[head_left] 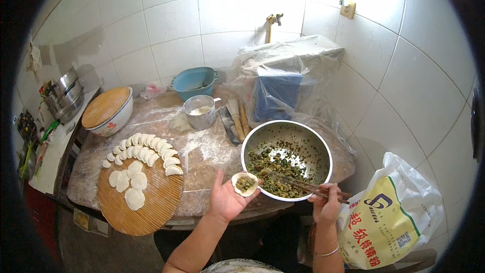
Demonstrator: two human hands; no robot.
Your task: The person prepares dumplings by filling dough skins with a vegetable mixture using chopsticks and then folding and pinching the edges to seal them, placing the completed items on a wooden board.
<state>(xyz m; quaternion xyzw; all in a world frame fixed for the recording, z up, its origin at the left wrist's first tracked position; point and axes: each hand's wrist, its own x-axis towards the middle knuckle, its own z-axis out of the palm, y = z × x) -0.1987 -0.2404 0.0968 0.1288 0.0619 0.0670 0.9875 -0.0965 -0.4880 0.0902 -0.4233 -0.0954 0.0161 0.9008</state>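
The wooden desk point(204, 144) carries the work and is dusted with white flour. The printed plastic bag point(386, 222) stands at right, beside the desk. The steel bowl point(329, 168) sits at the desk's right front and contains chopped green-brown filling point(270, 172). The round ridged board point(146, 217) lies at left front and projects past the desk edge. To its rear stand the lidded white basin point(108, 111), the blue basin point(189, 82) and the clear cup point(199, 119).

Hands: the left hand point(226, 202) is spread, palm up, supporting one filled wrapper point(245, 193), laid open, just left of the bowl. The right hand point(327, 206) is closed around the chopsticks point(300, 184); their tips reach into the filling.

Flat wrappers point(135, 198) lie on the board. Folded dumplings point(172, 162) form curved rows along its rear edge.
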